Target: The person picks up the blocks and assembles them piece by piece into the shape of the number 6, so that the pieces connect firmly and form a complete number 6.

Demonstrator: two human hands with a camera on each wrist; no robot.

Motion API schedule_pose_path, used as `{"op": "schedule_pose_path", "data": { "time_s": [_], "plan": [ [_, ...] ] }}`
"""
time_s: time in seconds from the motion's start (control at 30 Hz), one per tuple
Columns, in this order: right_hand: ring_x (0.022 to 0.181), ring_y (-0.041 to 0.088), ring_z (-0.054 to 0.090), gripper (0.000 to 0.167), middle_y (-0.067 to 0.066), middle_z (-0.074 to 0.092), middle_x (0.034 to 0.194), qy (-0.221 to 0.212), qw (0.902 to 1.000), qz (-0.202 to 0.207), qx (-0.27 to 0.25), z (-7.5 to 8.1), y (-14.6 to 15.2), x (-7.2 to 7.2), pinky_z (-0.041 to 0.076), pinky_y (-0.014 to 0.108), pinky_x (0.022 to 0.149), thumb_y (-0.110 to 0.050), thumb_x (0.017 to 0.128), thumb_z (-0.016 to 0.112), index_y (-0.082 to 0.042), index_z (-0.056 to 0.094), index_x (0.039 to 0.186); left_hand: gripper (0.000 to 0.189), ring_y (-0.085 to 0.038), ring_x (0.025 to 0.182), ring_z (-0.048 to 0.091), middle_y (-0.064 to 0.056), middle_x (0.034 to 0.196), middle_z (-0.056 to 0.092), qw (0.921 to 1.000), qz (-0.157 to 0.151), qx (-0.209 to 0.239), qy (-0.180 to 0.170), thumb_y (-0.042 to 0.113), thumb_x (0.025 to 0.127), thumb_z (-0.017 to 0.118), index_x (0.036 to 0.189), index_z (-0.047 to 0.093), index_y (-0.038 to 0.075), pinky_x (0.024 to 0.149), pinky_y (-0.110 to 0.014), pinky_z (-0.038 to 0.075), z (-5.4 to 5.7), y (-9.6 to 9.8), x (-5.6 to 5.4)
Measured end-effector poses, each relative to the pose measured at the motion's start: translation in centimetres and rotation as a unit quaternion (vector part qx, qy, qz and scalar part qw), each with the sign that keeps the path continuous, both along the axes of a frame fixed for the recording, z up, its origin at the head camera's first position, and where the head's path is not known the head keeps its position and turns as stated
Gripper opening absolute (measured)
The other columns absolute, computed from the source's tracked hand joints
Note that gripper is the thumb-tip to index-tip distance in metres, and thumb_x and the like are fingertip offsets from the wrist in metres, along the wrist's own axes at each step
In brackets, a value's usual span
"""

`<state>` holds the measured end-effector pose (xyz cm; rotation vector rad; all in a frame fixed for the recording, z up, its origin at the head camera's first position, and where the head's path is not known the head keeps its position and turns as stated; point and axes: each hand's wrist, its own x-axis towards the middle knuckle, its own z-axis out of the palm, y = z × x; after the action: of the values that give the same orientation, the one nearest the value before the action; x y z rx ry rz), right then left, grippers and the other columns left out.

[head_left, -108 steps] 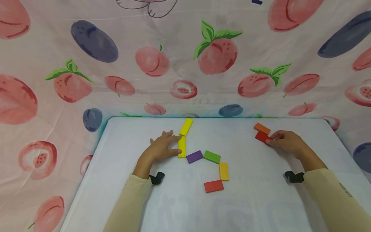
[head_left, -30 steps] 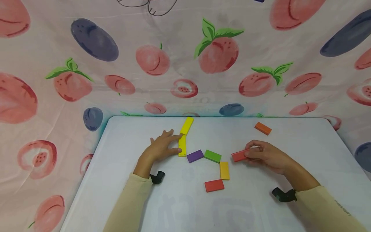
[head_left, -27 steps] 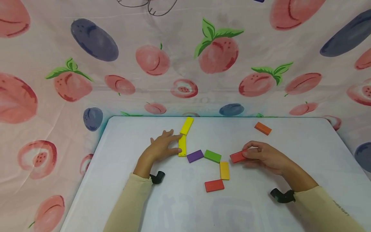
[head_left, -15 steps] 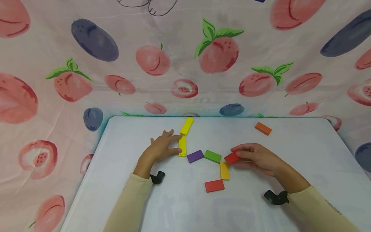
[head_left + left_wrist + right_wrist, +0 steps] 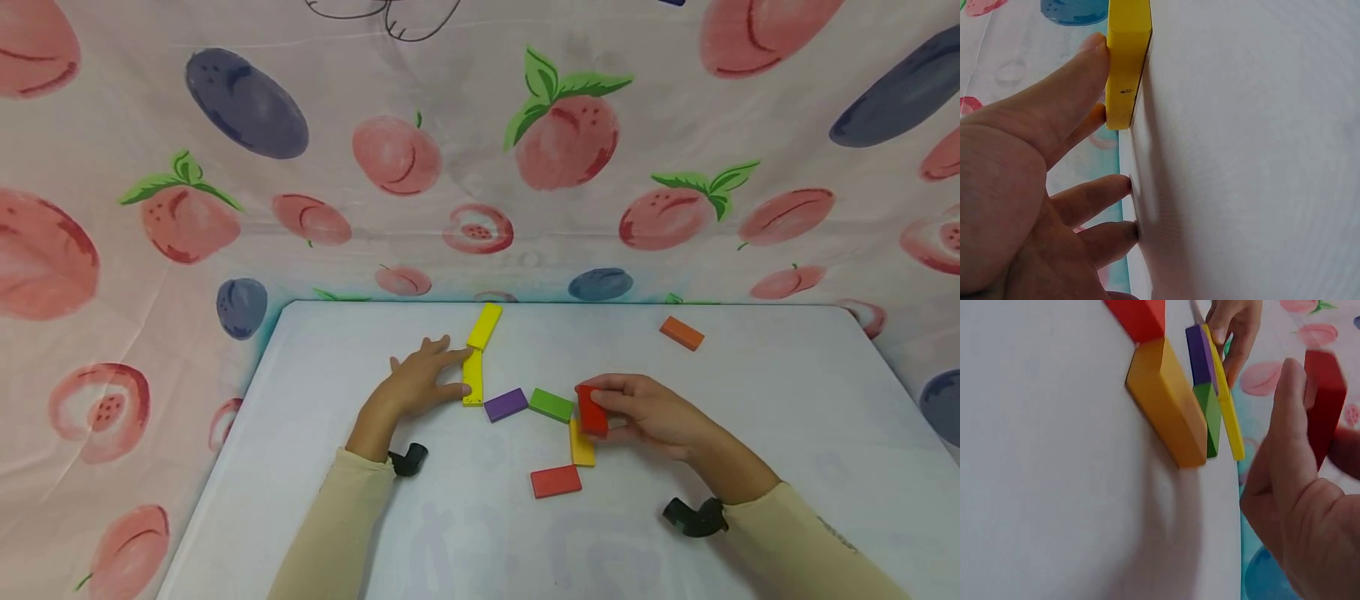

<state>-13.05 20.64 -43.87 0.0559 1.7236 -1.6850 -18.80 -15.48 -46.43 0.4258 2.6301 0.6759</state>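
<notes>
My left hand [image 5: 420, 382] has its thumb and index finger touching the nearer yellow block [image 5: 473, 390], the other fingers spread. In the left wrist view, the thumb lies against that yellow block [image 5: 1129, 62]. My right hand [image 5: 654, 417] pinches a red block [image 5: 592, 412] between thumb and fingers. That red block overlaps the far end of an amber block [image 5: 582, 450] in the head view; the right wrist view shows it held clear of the table. A green block [image 5: 551, 405] and a purple block [image 5: 506, 405] lie between the hands.
A second yellow block [image 5: 484, 325] continues beyond the first, near the back edge. Another red block [image 5: 556, 481] lies at the amber block's near end. An orange block [image 5: 682, 332] lies alone at the back right of the white table [image 5: 465, 542]. Fruit-print cloth [image 5: 450, 83] hangs behind.
My right hand has picked up the red block from beside the orange one, carried it left and nearer to the amber block, and turned it. My left hand has stayed put.
</notes>
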Motion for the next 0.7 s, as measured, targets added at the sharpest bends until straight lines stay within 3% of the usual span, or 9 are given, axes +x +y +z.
{"op": "schedule_pose_path", "data": {
  "time_s": [0.1, 0.37, 0.6, 0.7],
  "plan": [
    [0.125, 0.032, 0.059, 0.056, 0.024, 0.037, 0.154, -0.019, 0.9997, -0.005, -0.016, -0.1, -0.5, 0.1, 0.058, 0.047, 0.095, -0.027, 0.106, 0.057, -0.004, 0.038, 0.154, 0.065, -0.041, 0.158, 0.013, -0.009, 0.169, 0.028, 1.0000, 0.000, -0.001, 0.000, 0.046, 0.094, 0.071, 0.153, 0.048, 0.035, 0.112, -0.083, 0.002, -0.1, 0.0, 0.0],
    [0.125, 0.037, 0.060, 0.056, 0.027, 0.035, 0.152, -0.027, 0.9985, 0.015, -0.044, 0.3, -2.0, 0.5, 0.060, 0.035, 0.093, -0.022, 0.106, 0.056, -0.006, 0.035, 0.155, 0.065, -0.040, 0.159, 0.013, -0.009, 0.169, 0.028, 1.0000, 0.002, 0.000, -0.002, 0.046, 0.093, 0.071, 0.153, 0.048, 0.036, 0.112, -0.083, 0.002, -0.1, 0.0, 0.0],
    [0.130, 0.039, 0.053, 0.055, 0.025, 0.042, 0.146, -0.030, 0.9971, 0.029, -0.063, -0.1, -3.2, 1.1, 0.056, 0.049, 0.097, -0.014, 0.102, 0.061, -0.005, 0.035, 0.150, 0.065, -0.041, 0.158, 0.013, -0.009, 0.169, 0.028, 1.0000, 0.004, -0.002, 0.001, 0.046, 0.093, 0.072, 0.153, 0.048, 0.036, 0.112, -0.083, 0.003, -0.1, 0.1, 0.0],
    [0.128, 0.037, 0.055, 0.052, 0.021, 0.049, 0.136, -0.024, 0.9971, 0.033, -0.065, -0.2, -3.7, 1.3, 0.055, 0.054, 0.097, -0.014, 0.101, 0.064, -0.005, 0.040, 0.146, 0.065, -0.041, 0.158, 0.013, -0.009, 0.169, 0.028, 1.0000, 0.004, -0.002, 0.001, 0.046, 0.093, 0.072, 0.153, 0.048, 0.036, 0.112, -0.083, 0.003, -0.1, 0.1, 0.0]
  ]
}}
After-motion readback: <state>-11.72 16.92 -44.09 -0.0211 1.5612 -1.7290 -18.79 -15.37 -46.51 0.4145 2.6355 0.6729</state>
